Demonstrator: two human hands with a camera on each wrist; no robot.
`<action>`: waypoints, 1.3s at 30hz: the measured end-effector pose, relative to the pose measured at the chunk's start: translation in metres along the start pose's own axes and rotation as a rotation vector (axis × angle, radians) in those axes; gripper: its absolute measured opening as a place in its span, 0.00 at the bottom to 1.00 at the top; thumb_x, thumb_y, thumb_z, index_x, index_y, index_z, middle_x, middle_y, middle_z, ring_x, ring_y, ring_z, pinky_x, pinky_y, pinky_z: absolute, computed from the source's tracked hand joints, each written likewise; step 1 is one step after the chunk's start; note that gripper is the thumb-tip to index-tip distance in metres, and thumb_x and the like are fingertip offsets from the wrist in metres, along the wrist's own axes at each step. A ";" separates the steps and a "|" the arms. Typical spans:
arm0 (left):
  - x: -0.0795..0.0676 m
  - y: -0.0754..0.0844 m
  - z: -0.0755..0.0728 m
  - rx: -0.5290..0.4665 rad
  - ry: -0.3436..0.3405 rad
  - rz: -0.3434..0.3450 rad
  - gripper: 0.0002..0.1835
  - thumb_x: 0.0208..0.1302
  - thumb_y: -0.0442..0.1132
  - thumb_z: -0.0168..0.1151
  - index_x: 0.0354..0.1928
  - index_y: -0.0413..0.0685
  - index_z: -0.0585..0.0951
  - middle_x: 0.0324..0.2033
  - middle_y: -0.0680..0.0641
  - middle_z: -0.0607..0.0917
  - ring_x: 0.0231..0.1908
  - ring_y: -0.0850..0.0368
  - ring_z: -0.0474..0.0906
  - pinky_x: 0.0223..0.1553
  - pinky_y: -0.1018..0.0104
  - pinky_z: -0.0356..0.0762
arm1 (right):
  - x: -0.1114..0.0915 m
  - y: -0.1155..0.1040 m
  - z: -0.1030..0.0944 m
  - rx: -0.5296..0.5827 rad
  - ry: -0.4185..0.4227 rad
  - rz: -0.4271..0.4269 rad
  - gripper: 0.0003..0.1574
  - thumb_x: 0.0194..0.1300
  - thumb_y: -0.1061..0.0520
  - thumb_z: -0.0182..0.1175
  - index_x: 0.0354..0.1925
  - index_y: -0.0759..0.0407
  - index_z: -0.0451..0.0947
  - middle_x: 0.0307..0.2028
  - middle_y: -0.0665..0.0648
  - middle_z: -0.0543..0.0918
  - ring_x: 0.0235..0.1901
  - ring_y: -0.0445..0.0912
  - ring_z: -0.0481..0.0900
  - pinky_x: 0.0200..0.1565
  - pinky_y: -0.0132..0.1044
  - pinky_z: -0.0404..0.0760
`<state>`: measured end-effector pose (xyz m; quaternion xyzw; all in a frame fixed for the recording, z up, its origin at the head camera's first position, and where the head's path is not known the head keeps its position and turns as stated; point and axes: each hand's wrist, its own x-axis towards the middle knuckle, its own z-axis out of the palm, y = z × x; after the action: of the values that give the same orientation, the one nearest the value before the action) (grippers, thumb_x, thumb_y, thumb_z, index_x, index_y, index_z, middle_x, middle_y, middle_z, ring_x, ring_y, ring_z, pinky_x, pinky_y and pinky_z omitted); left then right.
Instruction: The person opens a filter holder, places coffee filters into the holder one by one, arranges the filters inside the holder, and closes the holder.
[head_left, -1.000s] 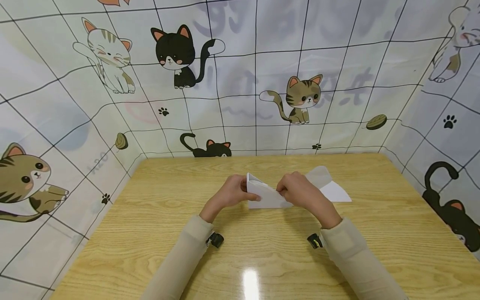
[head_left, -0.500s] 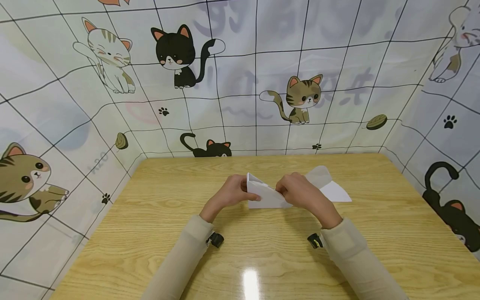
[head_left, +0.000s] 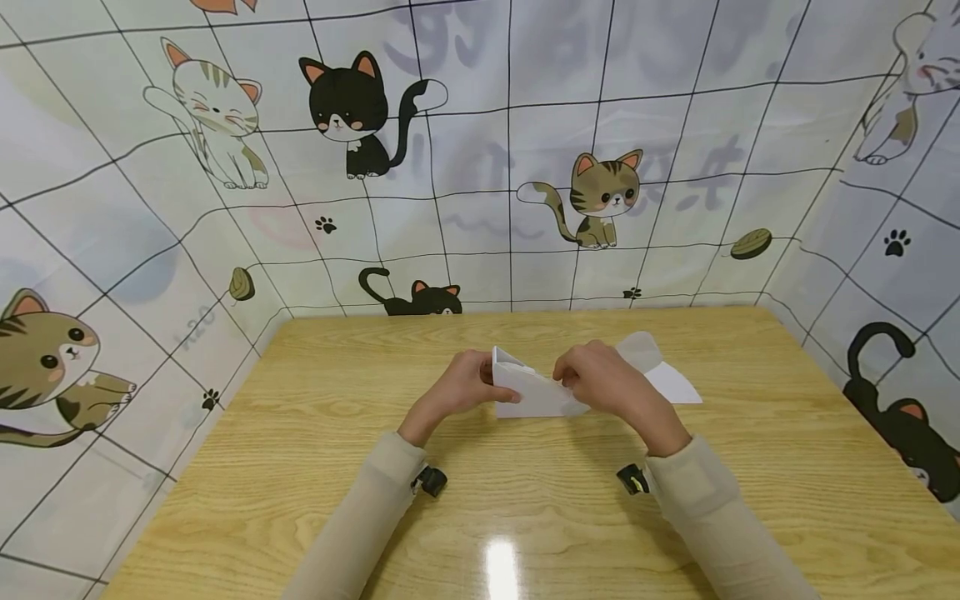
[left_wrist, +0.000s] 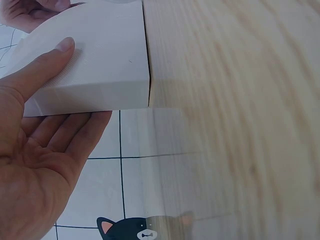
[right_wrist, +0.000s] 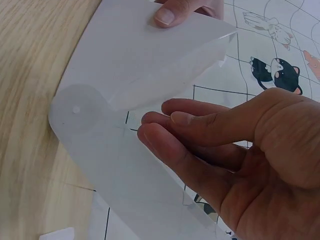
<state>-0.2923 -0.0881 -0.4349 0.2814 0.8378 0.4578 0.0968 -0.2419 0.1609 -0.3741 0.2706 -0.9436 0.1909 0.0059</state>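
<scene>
A flat white case (head_left: 532, 396) with a slanted top edge stands on the table, tipped up on its long edge. My left hand (head_left: 472, 382) holds its left end, thumb (left_wrist: 55, 57) on the broad face and fingers behind the narrow side (left_wrist: 90, 95). At the right corner, a translucent strip (right_wrist: 115, 155) with a rounded end and a small round dot meets the case. My right hand (head_left: 596, 379) is beside the slanted opening. In the right wrist view its fingers are bent, thumb near the fingertips, nothing between them, overlapping the strip's edge.
Behind the right hand lie a greyish translucent rounded piece (head_left: 640, 350) and a white pointed piece (head_left: 672, 383). The wooden table (head_left: 480, 500) runs back to a cloth wall (head_left: 480, 150) printed with cats. Small black devices (head_left: 431, 481) sit at both cuffs.
My right fingers have come away from the case's slanted edge, a little to the right, and more of the rounded corner shows. My left hand keeps its hold in the same place.
</scene>
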 end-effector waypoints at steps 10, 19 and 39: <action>-0.002 -0.001 0.001 0.000 -0.005 0.000 0.18 0.58 0.37 0.79 0.50 0.43 0.87 0.45 0.44 0.92 0.40 0.58 0.90 0.41 0.66 0.86 | -0.008 0.000 -0.017 0.039 0.024 -0.002 0.09 0.70 0.65 0.64 0.45 0.58 0.89 0.40 0.57 0.92 0.38 0.48 0.88 0.41 0.45 0.86; -0.004 0.000 0.001 -0.012 -0.002 0.006 0.19 0.58 0.36 0.79 0.50 0.42 0.86 0.45 0.43 0.92 0.41 0.57 0.90 0.41 0.66 0.86 | -0.014 0.003 -0.030 0.012 0.110 -0.002 0.06 0.70 0.60 0.66 0.43 0.55 0.89 0.38 0.52 0.91 0.36 0.45 0.87 0.40 0.45 0.85; -0.004 0.001 0.003 0.004 -0.002 0.009 0.18 0.58 0.37 0.79 0.50 0.44 0.87 0.45 0.44 0.92 0.41 0.58 0.90 0.42 0.66 0.86 | -0.031 0.019 -0.055 0.038 0.183 0.074 0.09 0.73 0.58 0.63 0.47 0.57 0.88 0.40 0.55 0.91 0.41 0.51 0.87 0.46 0.51 0.85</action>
<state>-0.2880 -0.0880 -0.4363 0.2859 0.8373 0.4562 0.0948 -0.2301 0.2111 -0.3333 0.2168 -0.9446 0.2329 0.0799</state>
